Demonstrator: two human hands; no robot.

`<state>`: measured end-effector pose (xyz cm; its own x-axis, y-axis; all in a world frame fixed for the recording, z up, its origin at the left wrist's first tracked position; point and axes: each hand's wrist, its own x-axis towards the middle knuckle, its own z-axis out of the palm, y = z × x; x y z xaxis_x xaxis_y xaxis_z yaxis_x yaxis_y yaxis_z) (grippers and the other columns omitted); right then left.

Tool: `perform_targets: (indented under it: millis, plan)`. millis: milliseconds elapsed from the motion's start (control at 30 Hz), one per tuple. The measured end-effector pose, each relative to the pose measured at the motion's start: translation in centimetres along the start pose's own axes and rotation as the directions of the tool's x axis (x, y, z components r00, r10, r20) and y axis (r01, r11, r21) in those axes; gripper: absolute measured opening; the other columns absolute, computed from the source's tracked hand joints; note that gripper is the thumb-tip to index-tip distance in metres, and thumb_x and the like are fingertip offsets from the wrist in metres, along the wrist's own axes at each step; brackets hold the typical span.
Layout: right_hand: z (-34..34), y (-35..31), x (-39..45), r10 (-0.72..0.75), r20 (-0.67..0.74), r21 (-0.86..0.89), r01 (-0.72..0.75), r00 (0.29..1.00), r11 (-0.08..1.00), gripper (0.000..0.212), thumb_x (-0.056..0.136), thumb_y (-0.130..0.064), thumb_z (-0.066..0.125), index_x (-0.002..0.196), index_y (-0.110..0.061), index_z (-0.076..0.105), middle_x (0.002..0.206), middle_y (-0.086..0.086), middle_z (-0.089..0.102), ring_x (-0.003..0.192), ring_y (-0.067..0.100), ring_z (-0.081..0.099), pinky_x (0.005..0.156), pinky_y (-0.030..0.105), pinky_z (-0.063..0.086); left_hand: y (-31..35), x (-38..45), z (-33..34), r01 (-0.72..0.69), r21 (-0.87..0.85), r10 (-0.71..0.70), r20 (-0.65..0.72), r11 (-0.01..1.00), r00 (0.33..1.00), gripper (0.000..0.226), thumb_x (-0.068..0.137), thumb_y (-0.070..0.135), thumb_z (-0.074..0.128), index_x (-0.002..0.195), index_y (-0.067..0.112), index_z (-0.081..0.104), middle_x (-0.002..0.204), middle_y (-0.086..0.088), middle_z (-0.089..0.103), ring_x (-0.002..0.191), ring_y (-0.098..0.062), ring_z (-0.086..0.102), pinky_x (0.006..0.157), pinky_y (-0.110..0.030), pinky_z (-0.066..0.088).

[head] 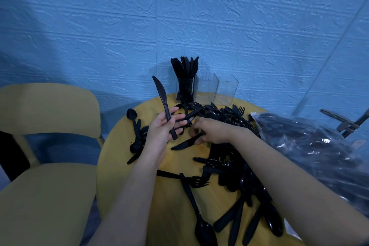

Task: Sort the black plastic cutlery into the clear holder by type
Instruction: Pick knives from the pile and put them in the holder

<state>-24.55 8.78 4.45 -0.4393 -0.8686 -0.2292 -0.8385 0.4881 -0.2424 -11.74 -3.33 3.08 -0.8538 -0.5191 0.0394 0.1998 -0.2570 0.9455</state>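
My left hand [162, 128] holds a black plastic knife [162, 98] upright by its handle, with a second knife [189, 115] slanting across its fingers. My right hand [212, 131] is closed on the handle of another black knife [184, 144], whose blade lies on the round yellow table [179, 164]. The clear holder [207, 89] stands at the table's far edge; its left compartment is full of upright black knives [185, 70], and the two compartments to the right look empty. Loose black forks, spoons and knives [239, 175] lie scattered over the table.
A clear plastic bag of black cutlery [311, 146] fills the table's right side. A yellow chair [46, 146] stands to the left. A blue textured wall [179, 16] is right behind the holder. A spoon [203, 225] and a fork [197, 180] lie near me.
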Motion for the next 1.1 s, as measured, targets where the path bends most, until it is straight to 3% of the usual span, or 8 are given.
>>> perform_targets:
  millis: [100,233,433,500,633,800,967,1100]
  plan:
    - [0.0,0.0,0.0,-0.017,-0.005,0.043,0.018,1.0,0.999,0.017,0.087,-0.02,0.067,0.096,-0.022,0.052,0.11,-0.004,0.044,0.102,0.014,0.044,0.086,0.026,0.038,0.0,0.0,-0.2,-0.009,-0.011,0.009,-0.01,1.0,1.0,0.029,0.099,0.001,0.041,0.119,0.011,0.058,0.099,-0.004,0.071,0.09,-0.016,0.07,0.079,-0.026,0.057]
    - [0.3,0.1,-0.4,-0.049,-0.066,0.098,0.055,0.997,0.994,0.016,0.085,-0.016,0.068,0.094,-0.019,0.055,0.094,-0.008,0.051,0.087,0.01,0.046,0.067,0.015,0.035,0.1,0.2,-0.4,-0.04,-0.052,0.039,-0.024,0.998,0.999,0.027,0.099,0.002,0.041,0.119,0.009,0.057,0.097,-0.003,0.071,0.087,-0.014,0.07,0.081,-0.027,0.056]
    - [0.0,0.8,-1.6,0.0,-0.258,0.216,0.058,0.966,0.975,0.008,0.086,-0.017,0.067,0.089,-0.018,0.06,0.094,-0.008,0.054,0.082,0.01,0.05,0.077,0.025,0.042,0.3,0.6,-1.2,-0.11,-0.198,0.089,-0.11,0.974,0.99,0.025,0.099,0.002,0.042,0.116,0.011,0.058,0.093,0.0,0.071,0.085,-0.013,0.07,0.08,-0.027,0.056]
    - [-0.2,0.5,-1.9,0.047,-0.37,0.285,0.065,0.928,0.956,0.008,0.087,-0.017,0.067,0.09,-0.02,0.06,0.091,-0.009,0.055,0.082,0.009,0.052,0.075,0.021,0.042,0.2,0.6,-1.3,-0.106,-0.229,0.08,-0.121,0.968,0.989,0.026,0.099,0.002,0.041,0.117,0.01,0.058,0.095,-0.002,0.07,0.086,-0.013,0.07,0.082,-0.029,0.056]
    - [-1.4,-0.9,-2.2,0.245,-0.581,0.61,0.216,0.776,0.763,0.006,0.086,-0.019,0.068,0.087,-0.018,0.062,0.078,-0.006,0.059,0.068,0.007,0.052,0.066,0.018,0.042,0.1,0.4,-0.6,-0.041,-0.156,0.035,-0.044,0.987,0.998,0.025,0.099,0.003,0.041,0.116,0.012,0.057,0.103,-0.005,0.07,0.092,-0.017,0.07,0.084,-0.031,0.055]
    - [-2.1,-2.8,-2.3,0.271,-0.538,0.805,0.392,0.798,0.445,0.009,0.088,-0.009,0.064,0.079,-0.011,0.063,0.06,-0.011,0.059,0.052,0.002,0.05,0.057,0.014,0.043,-0.5,-0.1,0.4,0.021,0.015,-0.023,0.151,1.0,0.988,0.026,0.1,0.007,0.042,0.12,0.017,0.056,0.108,-0.005,0.071,0.097,-0.018,0.069,0.084,-0.03,0.055]
    - [-1.6,-3.1,-1.6,0.271,-0.501,0.839,0.384,0.822,0.387,0.008,0.088,-0.008,0.063,0.09,-0.001,0.066,0.067,0.0,0.063,0.053,0.004,0.051,0.057,0.017,0.046,-0.7,-0.4,0.6,-0.002,0.107,-0.036,0.351,0.994,0.936,0.026,0.1,0.017,0.041,0.121,0.021,0.056,0.107,-0.004,0.071,0.098,-0.023,0.068,0.089,-0.042,0.053]
    - [-1.4,-2.8,-1.4,0.286,-0.488,0.847,0.368,0.824,0.384,0.005,0.088,-0.007,0.063,0.09,-0.004,0.067,0.069,0.001,0.063,0.052,0.003,0.051,0.056,0.015,0.044,-0.8,-0.4,0.7,0.003,0.117,-0.046,0.366,0.993,0.929,0.023,0.1,0.016,0.042,0.114,0.021,0.059,0.097,-0.003,0.069,0.081,-0.014,0.067,0.08,-0.036,0.056]
